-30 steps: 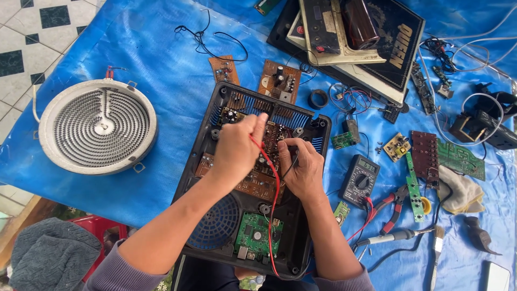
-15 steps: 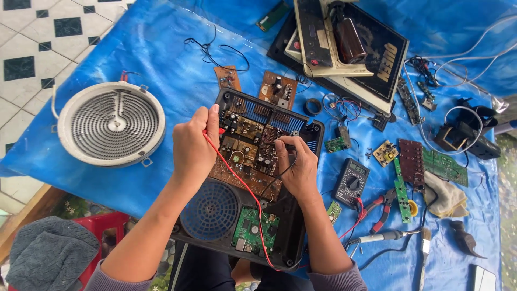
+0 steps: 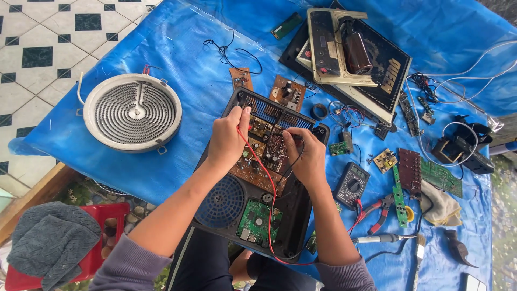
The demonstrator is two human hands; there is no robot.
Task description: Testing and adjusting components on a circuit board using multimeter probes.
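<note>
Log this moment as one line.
left hand: red probe on circuit board | right hand: black probe on board | multimeter beside

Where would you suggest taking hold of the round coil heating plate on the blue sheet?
Grip the round coil heating plate by its outer metal rim, coming from the tiled-floor side. It lies flat, that edge is free, and two wire stubs stick out at its far edge.

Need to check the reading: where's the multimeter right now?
The multimeter lies on the blue sheet, just right of the right hand, beside the red-handled pliers.
</note>
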